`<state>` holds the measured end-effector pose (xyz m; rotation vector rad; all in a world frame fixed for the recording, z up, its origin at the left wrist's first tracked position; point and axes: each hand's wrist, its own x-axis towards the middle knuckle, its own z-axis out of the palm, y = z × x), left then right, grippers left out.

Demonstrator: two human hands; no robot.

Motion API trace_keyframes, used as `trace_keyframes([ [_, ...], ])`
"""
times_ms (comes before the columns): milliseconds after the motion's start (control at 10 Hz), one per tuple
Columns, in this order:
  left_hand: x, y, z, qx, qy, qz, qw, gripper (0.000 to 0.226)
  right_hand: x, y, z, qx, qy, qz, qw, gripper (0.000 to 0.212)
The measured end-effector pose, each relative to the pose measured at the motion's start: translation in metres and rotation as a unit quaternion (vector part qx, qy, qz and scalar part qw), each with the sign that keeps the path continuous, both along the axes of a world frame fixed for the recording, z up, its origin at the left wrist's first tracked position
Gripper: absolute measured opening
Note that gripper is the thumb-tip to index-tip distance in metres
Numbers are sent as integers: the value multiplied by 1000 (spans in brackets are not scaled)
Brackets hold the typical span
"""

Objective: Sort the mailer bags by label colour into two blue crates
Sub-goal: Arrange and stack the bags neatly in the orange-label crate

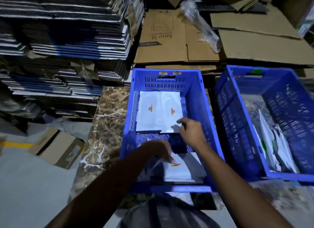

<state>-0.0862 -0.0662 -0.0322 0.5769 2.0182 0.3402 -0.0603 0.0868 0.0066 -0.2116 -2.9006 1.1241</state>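
Two blue crates stand side by side on a marble slab. The left crate (129,108) holds white mailer bags with orange labels: two lie flat at its far end (158,112), and another (180,168) lies at the near end. My right hand (190,130) pinches the near right corner of the far right bag. My left hand (159,151) rests on the near bag, its fingertips just beside the orange label. The right crate (237,119) holds several white bags with green labels (275,146), blurred.
The marble slab (105,125) ends at the left over a grey floor with a small cardboard box (56,147). Stacks of flattened dark cartons (64,45) rise at the back left, brown cardboard sheets (186,39) and bubble wrap (200,25) behind the crates.
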Motion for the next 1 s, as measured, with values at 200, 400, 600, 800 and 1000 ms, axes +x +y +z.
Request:
trace_keyframes([
  [200, 18, 4, -3, -78, 7, 40, 996, 14, 24, 12, -3, 4, 54, -69, 996, 32],
  [400, 18, 1, -1, -14, 49, -31, 998, 60, 30, 8, -1, -29, 101, -81, 991, 31],
  [600, 18, 0, 2, 3, 42, 51, 998, 37, 29, 7, 1, -54, 139, -94, 984, 29],
  [800, -4, -23, 25, 187, 121, 289, 931, 8, 29, 6, 6, -88, 247, -162, 951, 30],
  [1000, -12, -28, 34, 427, 48, 534, 728, 15, 22, -8, 5, -100, 136, -70, 983, 61],
])
